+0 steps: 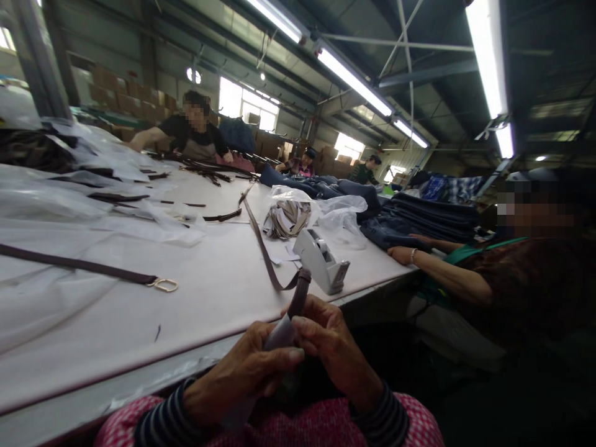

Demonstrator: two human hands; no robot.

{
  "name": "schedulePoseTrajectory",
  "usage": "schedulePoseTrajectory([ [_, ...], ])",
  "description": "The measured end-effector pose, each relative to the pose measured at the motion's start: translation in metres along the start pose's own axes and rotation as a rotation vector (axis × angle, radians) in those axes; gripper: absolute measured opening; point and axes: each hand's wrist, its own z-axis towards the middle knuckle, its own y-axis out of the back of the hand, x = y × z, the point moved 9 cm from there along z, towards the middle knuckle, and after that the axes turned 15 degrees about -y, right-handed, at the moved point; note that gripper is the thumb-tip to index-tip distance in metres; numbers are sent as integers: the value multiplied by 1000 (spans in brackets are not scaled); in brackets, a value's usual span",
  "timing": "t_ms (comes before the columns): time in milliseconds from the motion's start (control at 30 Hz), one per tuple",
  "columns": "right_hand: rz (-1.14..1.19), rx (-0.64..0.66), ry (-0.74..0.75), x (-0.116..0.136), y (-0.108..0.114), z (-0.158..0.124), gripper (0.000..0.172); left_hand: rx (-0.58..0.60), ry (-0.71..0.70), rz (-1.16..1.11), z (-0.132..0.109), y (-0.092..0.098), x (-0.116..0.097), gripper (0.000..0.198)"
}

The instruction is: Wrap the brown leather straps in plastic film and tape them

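Both hands together, just off the bench's [205, 316] near edge. Left hand [246, 360] closed on pale wrap [280, 334]; right hand [333, 341] clamped on brown strap [263, 239], thumb by the wrap's edge. Strap end in the wrap is hidden; wrap's lower part blurs into dark below the hands. Rest of strap loops over the bench top toward the far edge; far end hard to separate from other straps. Tape dispenser [321, 261] near the near edge, beside the loop. Ringed strap [93, 266] at bench left, cut off by frame. Right-side co-worker [465, 279]: lower body lost in shadow.
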Motion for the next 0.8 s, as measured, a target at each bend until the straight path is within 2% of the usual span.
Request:
schedulePoseTrajectory([
  [100,200,70,-143,-22,4,14,45,37,11,75,-6,-2,-1,41],
  [167,362,60,-211,-31,13,25,56,67,27,101,-12,-6,0,44],
  [233,469,41,-207,-28,23,35,55,65,39,89,-17,-9,2,46],
  [400,427,18,-17,22,27,36,25,-35,81,65,-15,2,11,48],
  [500,270,-31,92,57,23,23,18,-61,60,25,-6,5,5,47],
  [600,97,-50,193,84,18,8,15,-36,34,-40,1,-2,-8,45],
  [667,38,-60,202,92,17,2,17,8,31,-72,4,-9,-15,44],
  [800,11,-68,158,91,15,-5,19,76,32,-60,8,-18,-20,42],
])
